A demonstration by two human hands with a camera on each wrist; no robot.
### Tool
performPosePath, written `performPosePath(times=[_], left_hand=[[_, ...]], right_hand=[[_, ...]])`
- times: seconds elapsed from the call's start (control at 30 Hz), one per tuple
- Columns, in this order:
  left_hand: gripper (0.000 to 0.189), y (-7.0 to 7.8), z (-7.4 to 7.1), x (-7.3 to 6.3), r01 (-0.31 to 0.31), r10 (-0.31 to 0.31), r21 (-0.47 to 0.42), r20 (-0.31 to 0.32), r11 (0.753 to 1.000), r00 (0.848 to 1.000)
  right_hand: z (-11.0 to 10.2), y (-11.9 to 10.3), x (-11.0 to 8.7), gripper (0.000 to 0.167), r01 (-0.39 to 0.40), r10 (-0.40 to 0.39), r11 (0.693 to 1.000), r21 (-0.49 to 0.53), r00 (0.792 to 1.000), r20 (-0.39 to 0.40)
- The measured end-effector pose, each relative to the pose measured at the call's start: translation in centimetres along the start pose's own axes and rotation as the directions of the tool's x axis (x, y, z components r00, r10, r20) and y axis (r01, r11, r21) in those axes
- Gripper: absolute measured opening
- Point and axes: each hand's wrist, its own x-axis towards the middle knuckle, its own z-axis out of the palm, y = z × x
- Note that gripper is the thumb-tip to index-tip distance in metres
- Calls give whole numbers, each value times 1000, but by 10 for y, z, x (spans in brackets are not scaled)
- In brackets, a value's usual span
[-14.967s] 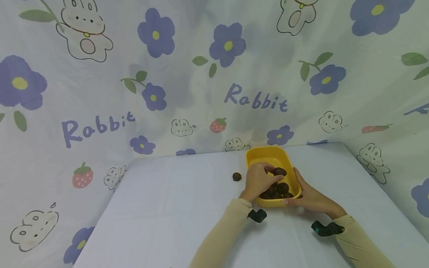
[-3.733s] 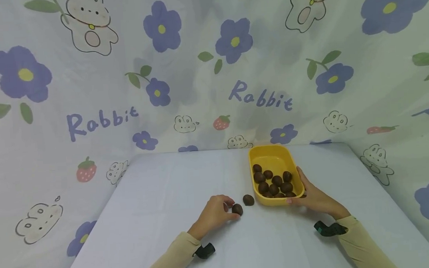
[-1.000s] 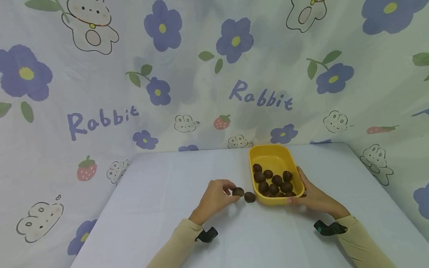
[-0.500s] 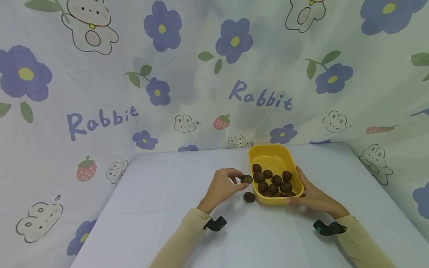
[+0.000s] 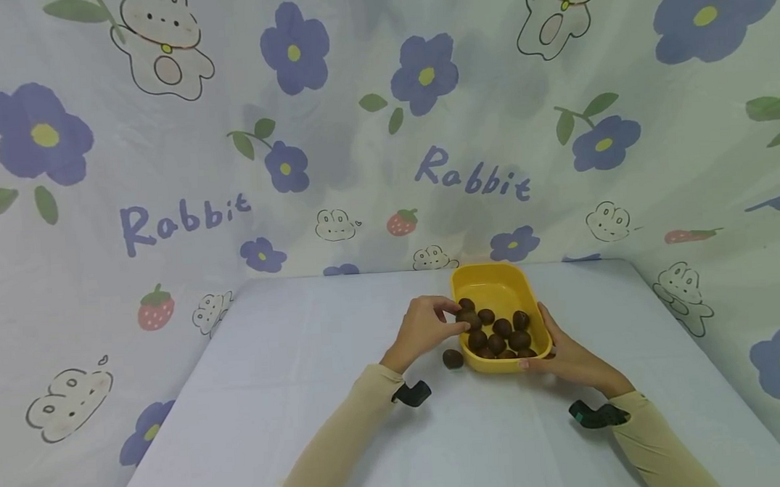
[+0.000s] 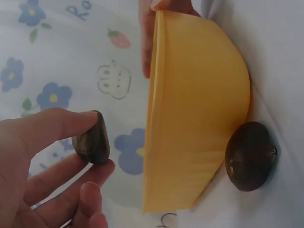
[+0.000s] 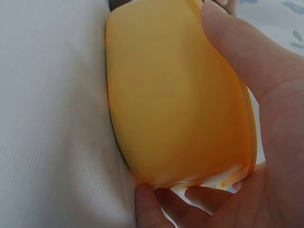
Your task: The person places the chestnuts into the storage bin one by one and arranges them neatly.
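Observation:
My left hand [image 5: 425, 328] pinches a dark brown chestnut [image 6: 93, 142] between thumb and fingertips, above the left rim of a yellow plastic box [image 5: 500, 366]. In the left wrist view the chestnut is level with the rim side, apart from the box. Several more chestnuts [image 5: 502, 327] lie inside, mostly in the near half. One loose chestnut [image 5: 453, 358] rests on the table by the box's near left corner. My right hand [image 5: 574, 359] grips the near right corner, its thumb on the front side and its fingers along the right wall [image 7: 161, 95].
A white cloth covers the table [image 5: 318, 392], and the box stands towards its back right. Behind it hangs a white curtain [image 5: 346, 136] printed with rabbits and blue flowers. Each wrist wears a small black camera [image 5: 412, 393].
The left hand has lifted the chestnut from the table beside the loose one and carried it rightward and away, to the box's left rim. The right hand and the box have stayed put.

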Motion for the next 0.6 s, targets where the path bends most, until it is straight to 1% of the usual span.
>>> performPosePath(times=[0.27, 0.47, 0.6], left_hand=[[34, 3, 13, 9, 40, -41, 36, 17, 999, 999], [34, 3, 24, 17, 29, -30, 72, 24, 997, 999], [34, 1, 31, 23, 18, -21, 56, 43, 998, 999]], right_hand=[[0, 0, 0, 129, 3, -3, 1000, -7, 1000, 0], [0, 1, 0, 129, 5, -5, 1000, -11, 1000, -1], [1, 2, 1, 130, 1, -1, 1000, -6, 1000, -2]])
